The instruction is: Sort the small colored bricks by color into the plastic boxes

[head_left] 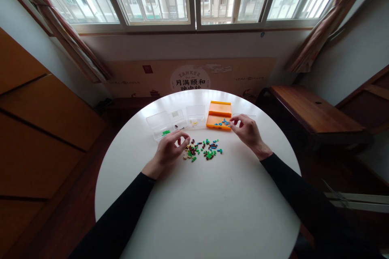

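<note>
My left hand [170, 147] is at the left edge of a loose pile of small toy building bricks [192, 151]. Its thumb and forefinger curl together in a pinch; anything between them is too small to make out. My right hand [247, 129] reaches over the right side of an open orange box [220, 108], its thumb and forefinger tips pinched close beside small blue bricks [223, 122] in the near half. What those fingertips hold, if anything, I cannot make out. Green, brown, blue and tan bricks mix in the pile.
Left of the orange box stand open clear boxes: one [158, 120] with green bricks, one [178, 117] with dark bricks, one [196, 111] with yellow bricks. Another clear box [243, 116] is partly behind my right hand. All rest on a round white table [206, 210].
</note>
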Motion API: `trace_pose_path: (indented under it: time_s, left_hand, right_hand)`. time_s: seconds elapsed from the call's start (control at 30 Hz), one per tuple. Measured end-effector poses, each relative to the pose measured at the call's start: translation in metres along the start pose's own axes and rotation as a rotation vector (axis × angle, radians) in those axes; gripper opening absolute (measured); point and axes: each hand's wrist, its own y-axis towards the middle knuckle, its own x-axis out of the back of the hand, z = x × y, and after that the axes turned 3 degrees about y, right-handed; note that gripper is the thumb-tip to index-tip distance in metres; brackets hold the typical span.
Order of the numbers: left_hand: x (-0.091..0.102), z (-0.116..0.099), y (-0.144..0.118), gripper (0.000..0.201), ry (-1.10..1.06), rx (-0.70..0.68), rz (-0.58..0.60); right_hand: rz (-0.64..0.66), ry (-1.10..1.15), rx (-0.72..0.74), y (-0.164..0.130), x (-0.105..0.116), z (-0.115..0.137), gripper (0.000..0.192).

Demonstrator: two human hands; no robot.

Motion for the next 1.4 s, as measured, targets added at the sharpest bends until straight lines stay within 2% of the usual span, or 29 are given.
trace_pose_path:
  time_s: [0.27, 0.5, 0.87, 0.97, 1.07, 1.27, 1.4]
  left_hand:
    - [0.0, 0.01, -0.002, 0.015, 0.101, 0.057, 0.022]
    - [0.004, 0.022, -0.003, 0.015, 0.133, 0.071, 0.055]
    - [0.003, 0.027, -0.005, 0.02, 0.06, 0.082, 0.11]
    - [0.004, 0.026, -0.004, 0.021, 0.041, 0.08, 0.137]
    - [0.004, 0.026, -0.004, 0.023, 0.037, 0.063, 0.16]
    - [0.004, 0.025, -0.003, 0.02, 0.021, 0.056, 0.139]
    - [0.011, 0.019, -0.003, 0.014, -0.056, 0.022, 0.148]
  right_hand:
    - [0.005, -0.215, -0.099, 0.003, 0.008, -0.016, 0.022]
    - [0.056, -0.451, -0.258, 0.002, 0.012, -0.019, 0.022]
    - [0.081, -0.511, -0.282, 0.0, 0.011, -0.01, 0.024]
    - [0.087, -0.461, -0.239, -0.001, 0.009, -0.005, 0.027]
    - [0.13, -0.358, -0.114, -0.004, 0.005, 0.002, 0.026]
    - [0.32, -0.091, 0.145, -0.016, -0.01, 0.023, 0.019]
    - [0.385, -0.002, 0.194, -0.024, -0.02, 0.031, 0.011]
